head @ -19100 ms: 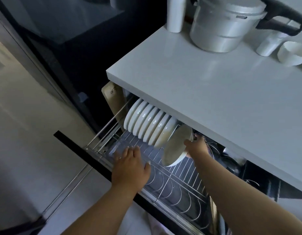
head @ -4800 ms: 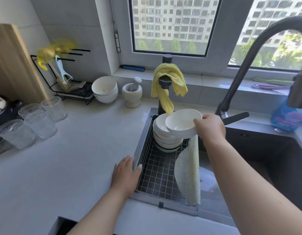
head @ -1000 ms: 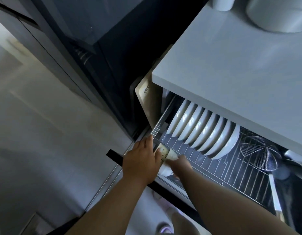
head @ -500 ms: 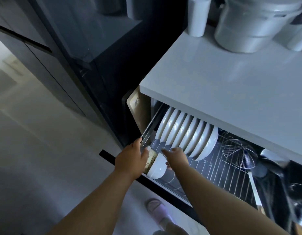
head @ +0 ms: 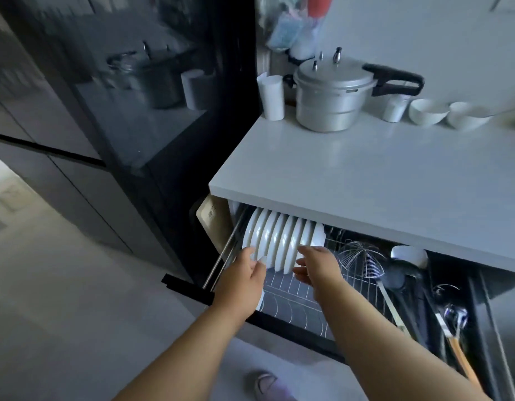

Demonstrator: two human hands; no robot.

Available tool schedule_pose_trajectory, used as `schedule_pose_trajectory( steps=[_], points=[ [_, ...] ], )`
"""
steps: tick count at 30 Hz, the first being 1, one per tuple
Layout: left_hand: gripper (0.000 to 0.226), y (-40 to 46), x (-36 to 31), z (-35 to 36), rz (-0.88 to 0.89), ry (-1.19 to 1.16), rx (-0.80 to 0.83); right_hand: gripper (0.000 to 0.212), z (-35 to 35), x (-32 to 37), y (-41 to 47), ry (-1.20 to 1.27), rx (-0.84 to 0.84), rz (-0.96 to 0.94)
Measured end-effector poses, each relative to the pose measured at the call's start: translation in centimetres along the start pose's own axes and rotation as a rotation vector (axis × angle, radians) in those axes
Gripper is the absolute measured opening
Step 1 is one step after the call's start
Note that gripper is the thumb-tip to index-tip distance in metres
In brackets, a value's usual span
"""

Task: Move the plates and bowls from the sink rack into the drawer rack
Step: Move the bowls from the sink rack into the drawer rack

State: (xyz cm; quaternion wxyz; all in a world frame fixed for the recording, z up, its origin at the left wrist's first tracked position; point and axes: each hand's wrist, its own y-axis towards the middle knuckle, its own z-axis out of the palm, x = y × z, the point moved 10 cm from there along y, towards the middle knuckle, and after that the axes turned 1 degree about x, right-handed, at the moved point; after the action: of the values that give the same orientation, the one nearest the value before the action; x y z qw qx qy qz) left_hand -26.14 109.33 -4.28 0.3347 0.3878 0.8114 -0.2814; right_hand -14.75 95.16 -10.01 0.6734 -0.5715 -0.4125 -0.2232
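Plainly, the risk lies in the crowded row of white plates (head: 282,241) standing on edge at the rear left of the drawer rack (head: 305,293): they lean against one another under the countertop (head: 366,180), and a careless nudge from either hand could tip one out of its slot, chip two rims together, or set the whole row sliding along the wires. The left hand (head: 244,280) has its fingers relaxed and spread, with the fingertips touching the lower edge of the nearest plates; it grips nothing. The right hand (head: 317,267) is likewise uncurled, palm turned toward the row, and sits just beside the last plate, holding nothing. A small pale rim that may be a bowl (head: 261,301) peeks out below the left hand at the rack's front left, mostly hidden, so I cannot tell how it sits; if only half seated, it could roll when the drawer moves. The plates look glossy, plain white and evenly spaced, about eight in number. A wire skimmer (head: 360,259) lies to the right, near enough for the right wrist to snag.
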Motion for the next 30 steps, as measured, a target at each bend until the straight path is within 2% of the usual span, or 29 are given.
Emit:
schedule_pose_trajectory(
  steps=[5,11,15,18,22,30],
  points=[
    [0.042,-1.6,-5.3,3.3,0.082,-0.029,0.077,0.01,-6.5,1.7,-3.5,0.069,-0.096,-0.056],
    [0.039,-3.8,-11.0,9.1,0.203,-0.031,0.186,0.022,-14.7,2.4,-6.5,0.173,-0.225,-0.094],
    [0.039,-4.9,-14.6,12.5,0.274,-0.015,0.25,0.011,-19.9,2.3,-8.1,0.291,-0.282,-0.098],
    [0.038,-5.6,-17.6,15.7,0.317,0.012,0.283,0.018,-24.5,2.2,-9.0,0.351,-0.326,-0.121],
    [0.032,-7.0,-22.3,20.8,0.391,0.045,0.315,0.01,-31.1,2.2,-10.6,0.405,-0.398,-0.151],
    [0.034,-12.8,-32.3,35.1,0.473,0.065,0.505,0.006,-49.2,0.2,-14.5,0.526,-0.586,-0.152]
  ],
)
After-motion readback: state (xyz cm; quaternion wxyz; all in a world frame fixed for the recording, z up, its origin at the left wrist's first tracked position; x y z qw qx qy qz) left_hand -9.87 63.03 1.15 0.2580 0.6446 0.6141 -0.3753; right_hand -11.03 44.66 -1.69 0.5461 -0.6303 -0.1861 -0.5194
